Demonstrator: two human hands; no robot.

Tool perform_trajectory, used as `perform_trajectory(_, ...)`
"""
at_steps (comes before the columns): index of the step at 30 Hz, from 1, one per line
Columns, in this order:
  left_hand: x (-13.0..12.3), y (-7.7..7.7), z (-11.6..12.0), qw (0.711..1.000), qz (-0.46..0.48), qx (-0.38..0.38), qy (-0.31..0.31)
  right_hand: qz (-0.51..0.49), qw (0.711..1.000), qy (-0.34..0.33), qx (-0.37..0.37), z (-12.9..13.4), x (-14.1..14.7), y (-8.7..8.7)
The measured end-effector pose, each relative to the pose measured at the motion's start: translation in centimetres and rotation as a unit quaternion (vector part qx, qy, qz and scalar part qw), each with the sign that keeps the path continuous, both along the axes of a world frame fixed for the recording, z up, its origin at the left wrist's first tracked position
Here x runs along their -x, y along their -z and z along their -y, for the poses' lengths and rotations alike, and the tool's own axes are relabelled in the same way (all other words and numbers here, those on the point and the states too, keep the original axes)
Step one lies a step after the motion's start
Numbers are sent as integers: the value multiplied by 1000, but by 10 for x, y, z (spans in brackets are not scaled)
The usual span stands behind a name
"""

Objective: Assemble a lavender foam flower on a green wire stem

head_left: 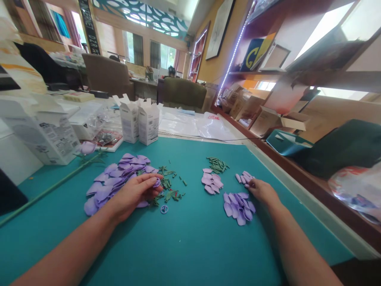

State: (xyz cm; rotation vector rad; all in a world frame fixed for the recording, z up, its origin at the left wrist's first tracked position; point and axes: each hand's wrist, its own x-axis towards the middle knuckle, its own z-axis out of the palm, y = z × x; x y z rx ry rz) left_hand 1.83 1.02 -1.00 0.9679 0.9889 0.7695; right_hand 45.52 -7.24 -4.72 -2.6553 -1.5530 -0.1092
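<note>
My left hand is closed, pinching a small purple plastic ring piece between thumb and fingers. It hovers at the right side of a big heap of purple artificial petals. Another purple wheel-shaped ring lies on the mat just below. Beside it are scattered small green leafy bits. My right hand has its fingertips pressed together at a small group of pale pink rod-like pieces; what lies between them is hidden. Nearer to me sits a smaller pile of purple petals.
Pale pink petals and a pile of green stick pieces lie on the teal mat. A long-stemmed artificial flower lies at left. White boxes stand at the back; shelves line the right.
</note>
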Motion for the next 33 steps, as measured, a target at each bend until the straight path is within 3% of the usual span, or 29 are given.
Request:
perform_trajectory(5, 0, 7, -2, 999, -17, -27, 24, 18, 999, 8, -32, -2, 21, -27)
perform_trajectory(7, -1, 10, -2, 997, -33, -59, 49, -15, 995, -13, -99, -8, 44, -44)
perform_trajectory(11, 0, 14, -2, 977, -112, -164, 76, -155, 955, -176, -179, -25, 117, -74)
perform_trajectory(14, 1, 14, -1, 941, -200, -263, 67, -220, 907, -303, -191, -35, 181, -84)
perform_trajectory(17, 2, 13, 1, 896, -268, -349, 61, -267, 877, -355, -180, -40, 231, -79)
perform_trajectory(20, 2, 12, 3, 866, -304, -392, 56, -294, 857, -383, -179, -43, 256, -63)
perform_trajectory(26, 2, 13, 6, 848, -301, -431, 56, -305, 832, -402, -229, -46, 259, -30)
perform_trajectory(33, 1, 15, 7, 834, -312, -451, 62, -300, 828, -413, -231, -44, 263, -27)
